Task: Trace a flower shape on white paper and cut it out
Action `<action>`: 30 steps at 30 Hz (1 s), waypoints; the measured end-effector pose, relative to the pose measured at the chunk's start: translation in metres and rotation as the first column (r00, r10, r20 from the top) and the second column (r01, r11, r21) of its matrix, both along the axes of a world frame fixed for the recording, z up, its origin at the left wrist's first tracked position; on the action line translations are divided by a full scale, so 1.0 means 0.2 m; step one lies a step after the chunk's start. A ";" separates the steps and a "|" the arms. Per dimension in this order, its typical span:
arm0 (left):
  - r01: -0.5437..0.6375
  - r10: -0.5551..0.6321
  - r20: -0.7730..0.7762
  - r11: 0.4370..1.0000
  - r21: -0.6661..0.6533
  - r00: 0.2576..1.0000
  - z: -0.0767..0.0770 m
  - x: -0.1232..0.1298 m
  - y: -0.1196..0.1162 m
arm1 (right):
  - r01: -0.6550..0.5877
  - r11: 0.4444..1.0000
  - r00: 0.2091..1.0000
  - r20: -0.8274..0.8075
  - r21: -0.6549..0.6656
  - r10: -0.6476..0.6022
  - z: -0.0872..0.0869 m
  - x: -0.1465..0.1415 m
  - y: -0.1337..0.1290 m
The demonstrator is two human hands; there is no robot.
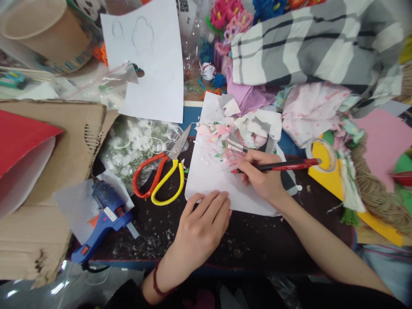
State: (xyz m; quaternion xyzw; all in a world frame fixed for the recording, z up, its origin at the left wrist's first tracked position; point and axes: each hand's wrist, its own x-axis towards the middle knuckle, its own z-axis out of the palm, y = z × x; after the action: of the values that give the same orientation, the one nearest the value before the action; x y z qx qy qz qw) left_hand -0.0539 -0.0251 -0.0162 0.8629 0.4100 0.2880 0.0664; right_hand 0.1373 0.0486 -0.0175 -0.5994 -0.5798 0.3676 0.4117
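My left hand (pixel 202 227) lies flat on a white paper sheet (pixel 206 189), pressing it to the dark work table, and holds nothing. My right hand (pixel 260 176) rests on the same sheet, gripping a slim red-and-black pen-like tool (pixel 283 165) whose tip touches the paper. I cannot tell whether it is a pen or a craft knife. Just beyond that tip lies a heap of cut paper scraps (pixel 238 133) in white, pink and green. A red thread circles my left wrist.
Orange-and-yellow scissors (pixel 157 178) lie left of the sheet, near a blue hot glue gun (pixel 107 219) on cardboard (pixel 54 171). A bag of white paper flowers (pixel 135 150), a tape roll (pixel 323 154), twine (pixel 376 193) and plaid cloth (pixel 305 51) surround the work area.
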 end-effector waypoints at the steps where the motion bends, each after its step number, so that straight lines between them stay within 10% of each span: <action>1: 0.002 -0.002 0.003 1.000 -0.001 1.000 0.00 0.00 0.00 | -0.004 1.000 1.000 -0.003 0.001 0.004 0.00 0.00 0.00; 30: 0.006 -0.006 0.011 1.000 0.003 1.000 0.00 0.00 0.00 | -0.005 0.998 1.000 0.019 0.062 0.004 -0.01 0.00 0.00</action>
State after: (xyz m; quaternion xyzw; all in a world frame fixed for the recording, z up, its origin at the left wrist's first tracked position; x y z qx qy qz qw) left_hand -0.0540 -0.0260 -0.0167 0.8627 0.4065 0.2931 0.0681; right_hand 0.1379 0.0495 -0.0201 -0.5885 -0.5960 0.3447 0.4239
